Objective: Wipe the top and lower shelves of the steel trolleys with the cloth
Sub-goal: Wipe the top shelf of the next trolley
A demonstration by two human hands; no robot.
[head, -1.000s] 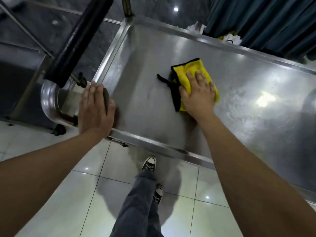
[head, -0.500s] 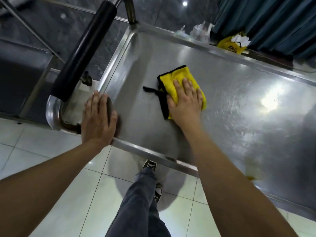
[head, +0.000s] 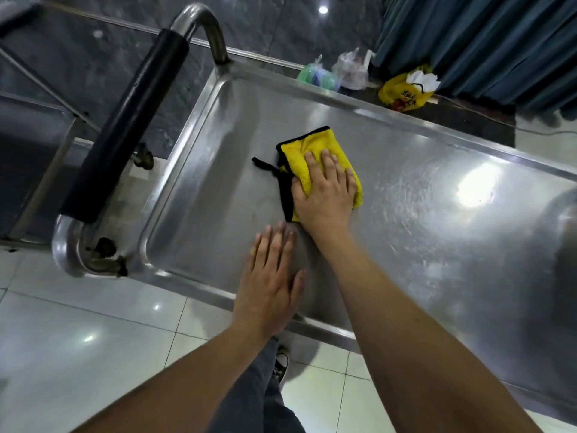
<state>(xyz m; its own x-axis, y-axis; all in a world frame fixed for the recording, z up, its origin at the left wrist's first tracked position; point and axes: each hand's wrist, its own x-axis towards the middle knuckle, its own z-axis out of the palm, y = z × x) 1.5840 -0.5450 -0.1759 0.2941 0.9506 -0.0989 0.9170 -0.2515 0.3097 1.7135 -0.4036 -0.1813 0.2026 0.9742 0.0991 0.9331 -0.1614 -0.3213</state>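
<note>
Your right hand (head: 324, 192) lay flat, palm down, fingers straight and slightly spread, pointing away from you and a little to the left. Your thumb ran along the left side of the hand. The bare right forearm stretched back from the wrist toward the lower right corner of the view, the wrist roughly in line with the arm. Your left hand (head: 271, 282) was also flat and palm down, fingers together and extended forward, thumb held out to the right. Its fingertips came close to the heel of the right hand. The left forearm, bare as well, ran back toward the lower left.
</note>
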